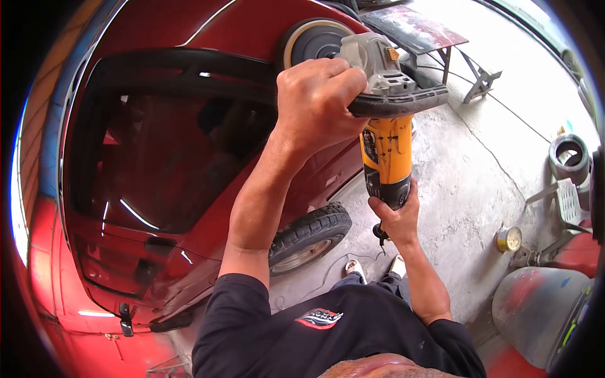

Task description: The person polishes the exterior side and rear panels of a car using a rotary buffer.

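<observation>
Polisher: A yellow-and-black polisher is held out in front of the person, its grey head far, its tail near, beside a red vehicle's bodywork.
Left hand: The left hand is closed, fingers curled tightly around the left side of the black loop handle, a hold that seems chosen to steady the heavy head.
Right hand: The right hand wraps the tail of the tool, thumb along the left side, apparently to carry the rear weight and guide the angle; some of its fingers are hidden.
Pad: The round pad, dark with a cream rim, faces the red panel, its backing turned toward the person; whether it touches the paint cannot be told.
Cord: A dark cord lies loose on the concrete floor, its slack probably leaving the tool free to swing.
Vehicle: Dark glass fills the left, above a treaded wheel close to the person's feet.
Workshop: A paint-marked bench stands far right; a tin sits on the floor, nearer.
</observation>
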Demonstrator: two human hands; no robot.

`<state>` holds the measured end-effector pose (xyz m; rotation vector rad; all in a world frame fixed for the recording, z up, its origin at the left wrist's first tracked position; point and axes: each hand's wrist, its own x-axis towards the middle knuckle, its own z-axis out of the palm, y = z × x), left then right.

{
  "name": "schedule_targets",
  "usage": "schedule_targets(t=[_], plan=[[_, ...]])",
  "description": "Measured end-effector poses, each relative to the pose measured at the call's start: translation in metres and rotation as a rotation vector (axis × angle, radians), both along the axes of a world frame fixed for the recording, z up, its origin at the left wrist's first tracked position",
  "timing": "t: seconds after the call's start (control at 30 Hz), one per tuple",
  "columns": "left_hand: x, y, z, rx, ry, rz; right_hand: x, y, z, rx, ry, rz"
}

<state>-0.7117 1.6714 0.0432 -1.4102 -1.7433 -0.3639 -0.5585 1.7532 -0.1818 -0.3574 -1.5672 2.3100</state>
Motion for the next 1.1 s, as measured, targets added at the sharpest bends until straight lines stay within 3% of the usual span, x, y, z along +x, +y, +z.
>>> schedule_targets(t=[0.27, 0.4, 0.47, 0.63, 0.8, 0.93, 1.03, 1.07, 1.1], plan=[[0.005, -0.081, 0.095, 0.112, 0.242, 0.036, -0.033, -0.031, 0.087, 0.056, 0.226, 0.15], [0.006, -0.166, 0.156, 0.156, 0.517, 0.37, -0.057, -0.054, 0.15, 0.196, 0.317, 0.24], [-0.005, -0.213, 0.192, 0.231, 0.519, 0.549, -0.071, -0.066, 0.178, 0.266, 0.363, 0.298], [-0.02, -0.27, 0.256, 0.331, 0.456, 0.576, -0.099, -0.088, 0.216, 0.311, 0.461, 0.374], [-0.015, -0.242, 0.238, 0.248, 0.542, 0.6, -0.093, -0.084, 0.199, 0.267, 0.443, 0.332], [-0.001, -0.164, 0.162, 0.194, 0.443, 0.473, -0.074, -0.064, 0.15, 0.142, 0.357, 0.219], [0.013, -0.1, 0.113, 0.01, 0.258, 0.312, -0.056, -0.045, 0.102, 0.067, 0.308, 0.161], [0.002, -0.087, 0.099, -0.005, 0.316, 0.189, -0.052, -0.04, 0.083, 0.036, 0.289, 0.133], [0.0, -0.069, 0.074, 0.074, 0.215, 0.162, -0.047, -0.035, 0.062, 0.003, 0.266, 0.105]])
